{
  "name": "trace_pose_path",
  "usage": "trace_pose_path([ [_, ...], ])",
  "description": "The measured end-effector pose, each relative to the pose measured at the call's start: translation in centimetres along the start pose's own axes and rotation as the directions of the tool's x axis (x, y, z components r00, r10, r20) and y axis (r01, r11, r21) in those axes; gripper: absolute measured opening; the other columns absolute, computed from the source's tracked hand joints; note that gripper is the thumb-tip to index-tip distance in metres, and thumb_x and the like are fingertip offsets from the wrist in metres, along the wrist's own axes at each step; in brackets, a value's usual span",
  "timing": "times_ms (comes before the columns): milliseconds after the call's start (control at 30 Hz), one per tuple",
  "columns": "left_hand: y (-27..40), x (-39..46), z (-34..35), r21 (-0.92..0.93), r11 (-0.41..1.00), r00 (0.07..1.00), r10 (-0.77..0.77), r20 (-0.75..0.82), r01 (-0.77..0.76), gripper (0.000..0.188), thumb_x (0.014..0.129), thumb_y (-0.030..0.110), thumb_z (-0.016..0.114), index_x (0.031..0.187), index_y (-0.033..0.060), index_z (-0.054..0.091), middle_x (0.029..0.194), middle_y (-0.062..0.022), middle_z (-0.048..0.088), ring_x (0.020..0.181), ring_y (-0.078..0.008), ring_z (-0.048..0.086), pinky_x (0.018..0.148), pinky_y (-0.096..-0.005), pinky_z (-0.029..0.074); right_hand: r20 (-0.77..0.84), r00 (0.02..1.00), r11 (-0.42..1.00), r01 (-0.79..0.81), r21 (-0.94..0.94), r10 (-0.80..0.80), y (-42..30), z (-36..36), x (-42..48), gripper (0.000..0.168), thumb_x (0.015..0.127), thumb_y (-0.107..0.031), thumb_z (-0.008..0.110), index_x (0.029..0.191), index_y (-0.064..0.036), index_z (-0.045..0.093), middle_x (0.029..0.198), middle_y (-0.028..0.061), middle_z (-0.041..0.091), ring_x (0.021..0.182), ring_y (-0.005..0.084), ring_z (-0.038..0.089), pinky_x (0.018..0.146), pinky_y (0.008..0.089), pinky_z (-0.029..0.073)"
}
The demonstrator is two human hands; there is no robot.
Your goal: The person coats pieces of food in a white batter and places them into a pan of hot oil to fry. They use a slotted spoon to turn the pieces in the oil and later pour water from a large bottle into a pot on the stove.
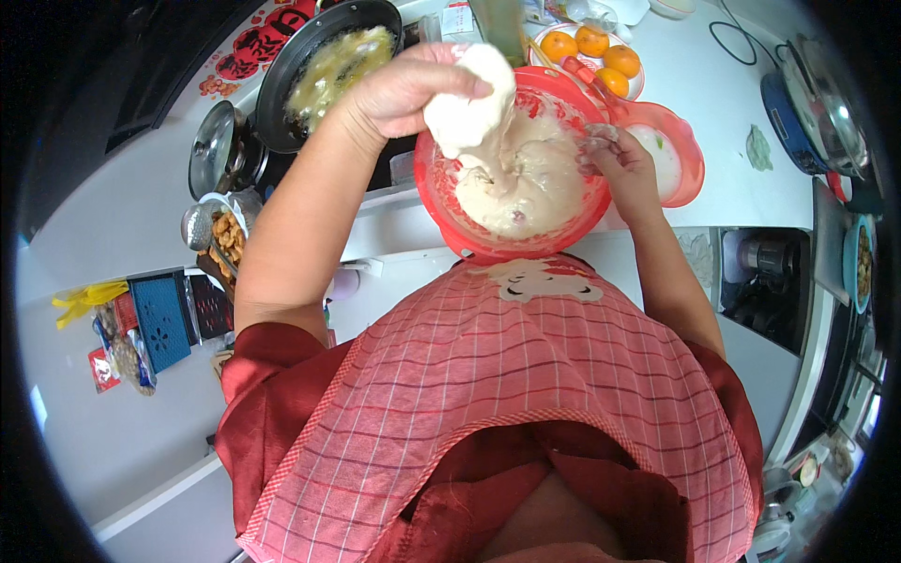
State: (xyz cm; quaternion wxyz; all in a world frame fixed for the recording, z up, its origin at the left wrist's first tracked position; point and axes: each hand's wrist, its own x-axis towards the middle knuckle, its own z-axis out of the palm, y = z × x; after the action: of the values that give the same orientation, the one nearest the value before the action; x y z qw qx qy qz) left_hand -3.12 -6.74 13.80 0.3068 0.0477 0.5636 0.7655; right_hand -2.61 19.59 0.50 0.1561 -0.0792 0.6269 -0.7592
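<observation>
A red plastic bowl (434, 204) at the counter's front edge holds pale, sticky batter (542, 183) with lumps in it. Over the bowl's left part my left hand (415, 88) pinches a batter-coated, roundish thing (473, 102) between thumb and fingers; what it is made of cannot be told, and batter trails from it down into the bowl. My right hand (619, 158) is at the bowl's right rim, its fingers smeared with batter and bent; whether they grip anything does not show. Behind that hand stands a smaller red bowl (693, 169) with whitish liquid inside.
A black wok (271, 105) with bubbling oil and frying pieces is at the upper left, close to my left forearm. Nearby are a lidded pot (211, 148) and a container of browned fried pieces (229, 239). Oranges (559, 46) lie on a plate behind the bowl. A blue pan (788, 127) stands at right.
</observation>
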Motion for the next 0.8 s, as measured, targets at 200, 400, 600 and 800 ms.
trace_pose_path([
  [200,3.1,-0.9,2.4,-0.039,0.984,0.984,0.174,0.036,-0.173,0.028,0.083,0.013,0.052,0.106,-0.0035,0.053,0.092,-0.0107,0.062,0.081,-0.0191,0.061,0.072,-0.0276,0.05,0.015,0.999,0.999,-0.037,0.027,0.037,-2.9,1.0,0.3,0.025,0.085,-0.009,0.053,0.109,-0.002,0.052,0.095,0.0082,0.061,0.079,0.0146,0.059,0.067,0.0261,0.05],
  [400,4.7,-1.4,3.9,-0.251,0.936,0.962,0.268,0.05,-0.247,0.039,0.087,0.032,0.049,0.107,-0.0017,0.054,0.1,-0.011,0.06,0.092,-0.02,0.058,0.083,-0.031,0.046,0.153,0.988,0.995,0.004,0.098,-0.019,-6.9,3.1,1.3,0.031,0.086,-0.013,0.054,0.115,-0.003,0.05,0.102,0.0077,0.059,0.086,0.0145,0.058,0.074,0.0267,0.048],
  [600,1.4,-0.7,5.4,-0.064,0.978,0.974,0.187,-0.126,-0.196,0.049,0.088,0.049,0.04,0.101,0.0036,0.054,0.092,-0.0097,0.062,0.079,-0.0178,0.062,0.074,-0.0311,0.05,0.295,0.947,0.965,0.049,0.256,-0.126,-6.3,4.5,3.1,0.048,0.083,-0.019,0.057,0.126,-0.005,0.039,0.114,0.0068,0.052,0.1,0.0143,0.052,0.084,0.0277,0.044],
  [800,-3.6,1.3,4.0,0.152,0.959,0.965,0.252,-0.073,-0.239,0.042,0.084,0.036,0.054,0.107,0.0012,0.05,0.097,-0.0081,0.058,0.088,-0.0141,0.056,0.077,-0.0271,0.045,0.488,0.866,0.923,-0.272,0.271,0.112,-3.7,3.9,3.2,0.061,0.08,-0.026,0.061,0.128,-0.004,0.031,0.12,0.007,0.047,0.108,0.0176,0.049,0.09,0.0319,0.043],
])
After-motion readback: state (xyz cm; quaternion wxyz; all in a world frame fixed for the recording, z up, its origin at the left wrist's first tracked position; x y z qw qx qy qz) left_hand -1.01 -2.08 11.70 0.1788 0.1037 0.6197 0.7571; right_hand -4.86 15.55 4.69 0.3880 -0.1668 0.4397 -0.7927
